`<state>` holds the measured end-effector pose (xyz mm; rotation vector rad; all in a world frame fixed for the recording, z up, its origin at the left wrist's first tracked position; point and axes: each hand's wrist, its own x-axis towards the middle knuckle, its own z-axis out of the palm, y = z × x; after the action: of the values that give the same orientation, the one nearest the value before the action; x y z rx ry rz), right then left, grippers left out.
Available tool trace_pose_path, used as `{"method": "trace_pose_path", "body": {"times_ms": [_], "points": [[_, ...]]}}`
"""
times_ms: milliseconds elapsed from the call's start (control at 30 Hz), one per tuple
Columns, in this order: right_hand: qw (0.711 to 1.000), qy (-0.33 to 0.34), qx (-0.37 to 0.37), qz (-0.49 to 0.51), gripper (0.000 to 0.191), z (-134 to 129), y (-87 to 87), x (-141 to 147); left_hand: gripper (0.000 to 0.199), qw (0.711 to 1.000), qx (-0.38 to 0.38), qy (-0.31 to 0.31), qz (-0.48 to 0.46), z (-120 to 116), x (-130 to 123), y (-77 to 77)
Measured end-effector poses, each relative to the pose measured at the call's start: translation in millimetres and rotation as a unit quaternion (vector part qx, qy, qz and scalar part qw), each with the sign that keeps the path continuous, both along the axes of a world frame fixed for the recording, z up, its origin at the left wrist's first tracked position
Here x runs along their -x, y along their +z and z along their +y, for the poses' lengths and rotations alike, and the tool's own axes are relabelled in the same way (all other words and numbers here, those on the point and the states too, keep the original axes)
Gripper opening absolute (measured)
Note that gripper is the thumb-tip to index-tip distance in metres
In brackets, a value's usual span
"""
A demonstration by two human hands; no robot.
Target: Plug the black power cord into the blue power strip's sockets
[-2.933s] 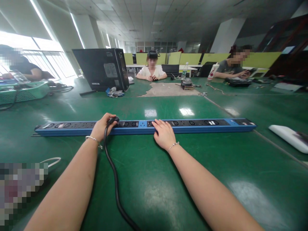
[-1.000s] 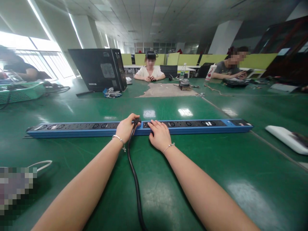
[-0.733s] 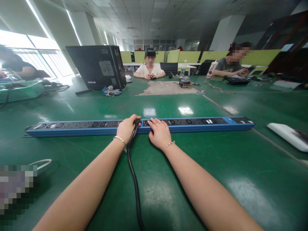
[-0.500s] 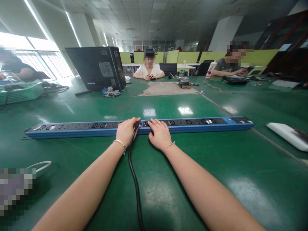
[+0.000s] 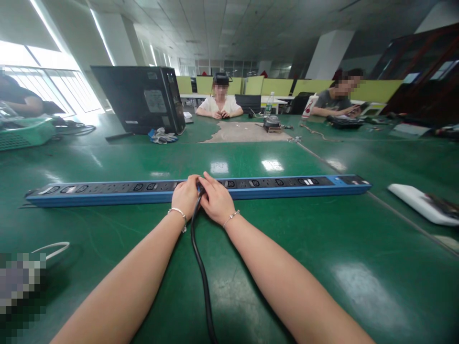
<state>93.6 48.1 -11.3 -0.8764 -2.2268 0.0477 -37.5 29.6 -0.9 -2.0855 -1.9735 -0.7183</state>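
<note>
A long blue power strip [image 5: 287, 192] with a black socket face lies across the green table. At its middle, my left hand [image 5: 185, 197] is closed on the plug end of a black cable [image 5: 202, 267], with the plug mostly hidden by the fingers. My right hand [image 5: 216, 198] presses against the left one from the right, its fingers together around the same plug end. From between the hands the cable runs down toward the bottom edge of the view.
A black computer case [image 5: 143, 100] and gloves [image 5: 163, 135] stand beyond the strip at left. A white device [image 5: 418, 203] lies at right, a pixelated object at lower left, a green basket [image 5: 27, 134] at far left. Several people sit around the table.
My right hand has moved left, from the strip's face to the plug end beside my left hand. The view has shifted slightly; the left hand stays at the plug.
</note>
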Motion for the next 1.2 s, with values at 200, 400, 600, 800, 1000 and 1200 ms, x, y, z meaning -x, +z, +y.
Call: {"method": "trace_pose_path", "body": {"times_ms": [200,400,600,800,1000,1200], "points": [[0.999,-0.034,-0.021,-0.006,0.039,3,1.1,8,0.05,0.999,-0.003,-0.001,0.036,2,0,-3.5],[0.998,-0.062,0.009,-0.007,0.034,2,2.8,13,0.052,0.998,-0.014,-0.007,0.065,0,-1,-8.6],[0.999,-0.043,0.02,-0.008,0.037,8,5.9,13,0.051,0.997,-0.019,-0.007,0.071,0,-5,-8.3],[0.988,-0.094,-0.004,0.119,0.04,15,28.2,-9,0.063,0.999,0.002,0.021,0.036,-1,-10,-0.6],[0.971,-0.133,0.059,0.192,0.033,30,24.4,-72,0.076,1.0,0.013,0.02,0.015,1,-10,-2.3],[0.973,-0.135,0.084,0.169,0.035,32,20.1,-93,0.074,1.0,0.007,0.014,0.013,2,-9,-4.0]]}}
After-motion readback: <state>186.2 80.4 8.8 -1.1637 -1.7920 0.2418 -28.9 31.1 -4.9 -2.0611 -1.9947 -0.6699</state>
